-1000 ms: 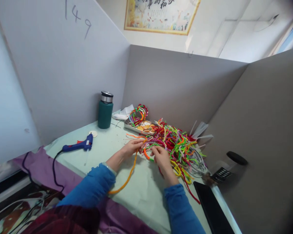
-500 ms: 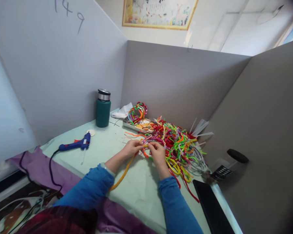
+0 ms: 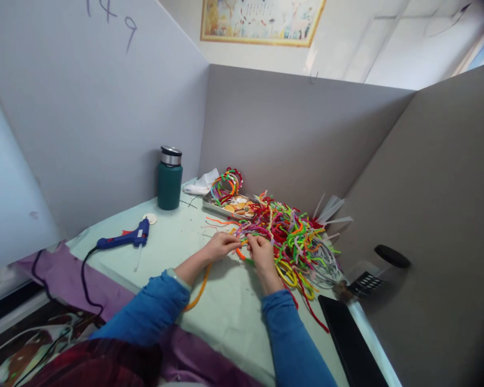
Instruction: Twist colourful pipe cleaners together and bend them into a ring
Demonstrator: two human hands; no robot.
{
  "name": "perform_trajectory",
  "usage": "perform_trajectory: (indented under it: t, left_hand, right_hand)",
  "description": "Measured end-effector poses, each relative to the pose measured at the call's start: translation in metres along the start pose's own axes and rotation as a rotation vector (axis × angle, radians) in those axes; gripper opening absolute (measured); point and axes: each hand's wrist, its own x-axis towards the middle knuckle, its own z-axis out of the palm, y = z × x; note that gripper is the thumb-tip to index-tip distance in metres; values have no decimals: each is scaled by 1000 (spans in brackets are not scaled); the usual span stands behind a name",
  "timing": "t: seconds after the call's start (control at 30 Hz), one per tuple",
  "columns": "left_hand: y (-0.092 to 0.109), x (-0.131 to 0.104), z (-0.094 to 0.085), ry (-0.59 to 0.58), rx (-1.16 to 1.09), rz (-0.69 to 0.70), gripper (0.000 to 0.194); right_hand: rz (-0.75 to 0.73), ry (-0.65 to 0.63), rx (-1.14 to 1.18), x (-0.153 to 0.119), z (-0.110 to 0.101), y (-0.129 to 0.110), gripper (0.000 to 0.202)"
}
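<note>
My left hand [image 3: 221,246] is closed in a pinch above the table, holding a yellow-orange pipe cleaner [image 3: 200,290] whose long tail curves down past my wrist. Facing it, my right hand [image 3: 262,258] pinches the same yellow-orange strand a short way off, with a small gap between the fingertips. An orange and green curved band [image 3: 241,255] shows just below the fingers; how it joins the strand is partly hidden. Right behind my hands lies a big heap of coloured pipe cleaners [image 3: 294,231].
A metal tray [image 3: 220,209] holds round pieces and finished-looking coloured hoops [image 3: 227,185]. To the left are a blue glue gun [image 3: 123,239] with its cord and a green bottle [image 3: 170,185]. A black flat object [image 3: 349,338] lies at right. Grey panels [image 3: 298,134] enclose the table.
My fingertips have moved slightly apart, and the yellow-orange tail has swung a little right and shortened below my left wrist. The view has shifted slightly.
</note>
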Motion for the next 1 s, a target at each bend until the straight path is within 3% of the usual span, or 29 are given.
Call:
perform_trajectory:
  t: [0.1, 0.2, 0.33, 0.43, 0.57, 0.63, 0.7, 0.87, 1.0]
  left_hand:
    - [0, -1, -2, -139, -101, -120, 31]
    - [-1, -1, -5, -72, -225, -281, 31]
    - [1, 1, -8, 112, -338, -365, 33]
    - [3, 2, -10, 109, -419, -359, 34]
    - [4, -1, -12, -141, -552, -378, 34]
    - [5, -4, -12, -291, -584, -406, 33]
    - [7, -7, -12, -357, -582, -418, 33]
    - [14, -9, -9, -207, -471, -273, 35]
    - [16, -7, -8, -157, -485, -237, 36]
  right_hand:
    - [-356, -26, -288, -7, 1, -5, 26]
    - [-509, -154, -396, -12, 1, -8, 23]
    - [-499, -193, -447, -10, -1, -4, 20]
    - [-420, -145, -490, -5, -4, 2, 19]
    - [-385, -85, -498, -3, -7, 4, 21]
    - [-444, -45, -506, -4, -8, 2, 22]
    - [-523, -33, -507, -6, -8, 0, 22]
    - [-584, -80, -486, -8, -8, -3, 22]
    - [-465, -34, -376, -9, -4, -3, 22]
